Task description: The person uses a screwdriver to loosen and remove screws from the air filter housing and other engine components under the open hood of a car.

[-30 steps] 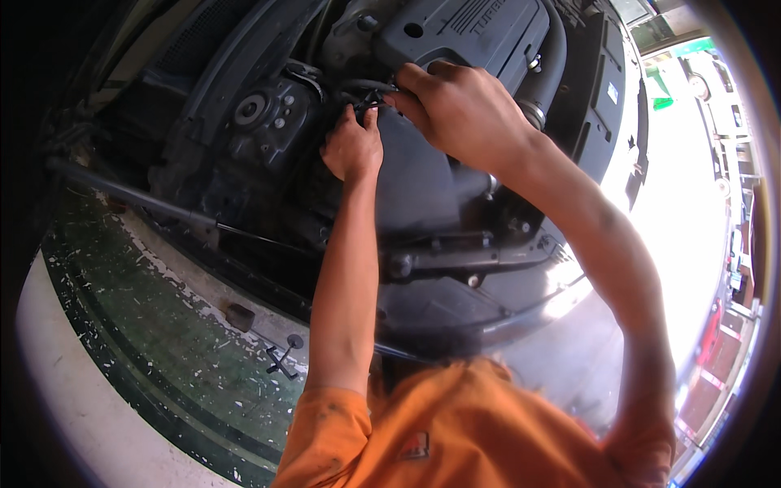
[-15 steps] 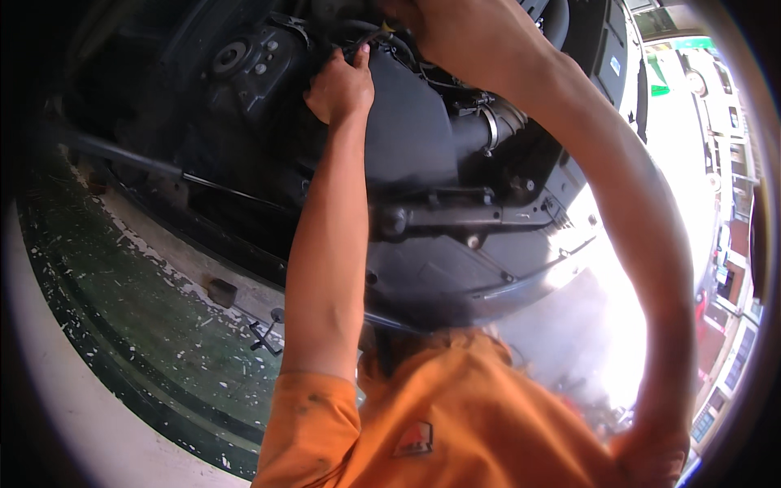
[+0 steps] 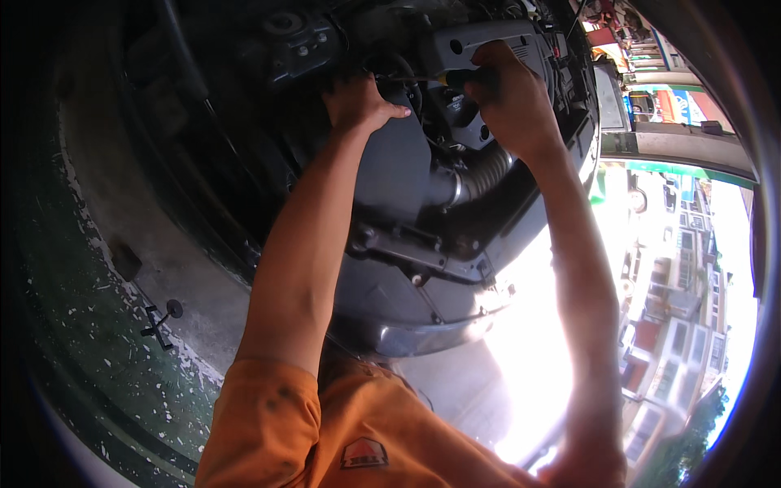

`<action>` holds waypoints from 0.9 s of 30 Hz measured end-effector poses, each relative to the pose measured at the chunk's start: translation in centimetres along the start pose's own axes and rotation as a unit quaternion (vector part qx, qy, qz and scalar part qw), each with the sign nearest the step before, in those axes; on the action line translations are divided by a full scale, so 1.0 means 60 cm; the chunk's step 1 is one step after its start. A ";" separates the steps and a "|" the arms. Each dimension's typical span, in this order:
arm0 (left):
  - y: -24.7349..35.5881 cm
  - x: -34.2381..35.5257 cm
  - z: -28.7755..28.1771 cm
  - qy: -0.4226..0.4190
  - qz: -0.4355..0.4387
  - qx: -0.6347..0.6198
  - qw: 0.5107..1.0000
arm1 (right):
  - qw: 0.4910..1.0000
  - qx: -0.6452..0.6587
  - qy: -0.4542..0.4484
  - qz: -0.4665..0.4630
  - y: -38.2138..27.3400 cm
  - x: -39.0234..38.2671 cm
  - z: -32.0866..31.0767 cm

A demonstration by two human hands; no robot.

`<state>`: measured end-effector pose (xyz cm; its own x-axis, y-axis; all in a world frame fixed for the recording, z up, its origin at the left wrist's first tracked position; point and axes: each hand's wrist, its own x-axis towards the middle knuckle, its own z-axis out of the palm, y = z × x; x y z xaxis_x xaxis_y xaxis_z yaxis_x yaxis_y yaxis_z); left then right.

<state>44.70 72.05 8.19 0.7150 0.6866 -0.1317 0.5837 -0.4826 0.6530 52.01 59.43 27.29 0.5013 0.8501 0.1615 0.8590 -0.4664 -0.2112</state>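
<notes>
My right hand [image 3: 519, 106] is wrapped round the dark handle of a screwdriver [image 3: 446, 78] with a yellow band. Its thin shaft points left, and the tip ends close to the fingers of my left hand [image 3: 358, 104]. That hand rests at the far edge of a black plastic box [image 3: 392, 167] in the engine bay, thumb stretched out to the right. Its other fingers reach over the edge, partly lost in shadow. Whatever the screwdriver tip touches is too dark to make out.
A ribbed intake hose [image 3: 486, 175] with a metal clamp joins the box on its right. Beyond it lies a grey engine cover [image 3: 455, 49]. The car's front panel [image 3: 390, 289] runs between me and the bay. A prop rod [image 3: 183, 57] stands at the left.
My view has turned, so more of the engine's right side shows. The right hand and the screwdriver now show clearly, lower in the picture. My left thumb has spread outward from the fingers.
</notes>
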 end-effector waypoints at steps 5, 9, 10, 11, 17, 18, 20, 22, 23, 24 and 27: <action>0.004 0.007 0.015 0.059 -0.003 -0.008 0.998 | 0.999 0.014 -0.039 0.011 -0.019 -0.015 -0.009; -0.009 0.014 0.032 0.145 -0.021 -0.008 0.989 | 0.990 -0.033 -0.082 -0.106 -0.022 -0.022 -0.010; -0.004 0.015 0.034 0.130 -0.022 0.002 0.991 | 0.991 -0.033 -0.099 -0.088 -0.022 -0.020 -0.015; 0.001 0.017 0.035 0.116 -0.023 0.012 0.993 | 0.988 0.036 -0.136 0.055 -0.021 -0.009 -0.020; 0.001 0.013 0.033 0.134 -0.014 -0.091 0.987 | 0.982 -0.053 -0.110 -0.146 0.036 0.003 0.002; -0.009 0.011 0.030 0.157 -0.004 -0.105 0.982 | 0.960 -0.144 -0.128 -0.202 0.027 0.005 0.008; -0.020 0.006 0.024 0.172 0.000 -0.083 0.982 | 0.925 -0.247 -0.163 -0.237 0.004 0.003 0.013; -0.003 0.000 0.017 0.132 -0.010 -0.104 0.986 | 0.933 -0.217 -0.213 -0.192 0.041 0.005 0.017; 0.037 -0.003 0.008 0.083 -0.009 -0.147 0.986 | 0.941 -0.182 -0.233 -0.162 0.089 -0.001 -0.002; 0.029 -0.002 -0.007 0.045 -0.030 -0.158 0.986 | 0.942 -0.135 -0.256 -0.174 0.088 0.010 0.002; 0.009 -0.019 0.014 0.206 0.137 -0.022 0.969 | 0.945 -0.071 -0.317 -0.046 0.092 0.028 0.025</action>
<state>44.50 70.54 8.05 0.6206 0.6997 0.3540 0.3703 -0.6594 0.6543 57.42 58.65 24.93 0.3003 0.8431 -0.4461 0.9236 -0.3738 -0.0848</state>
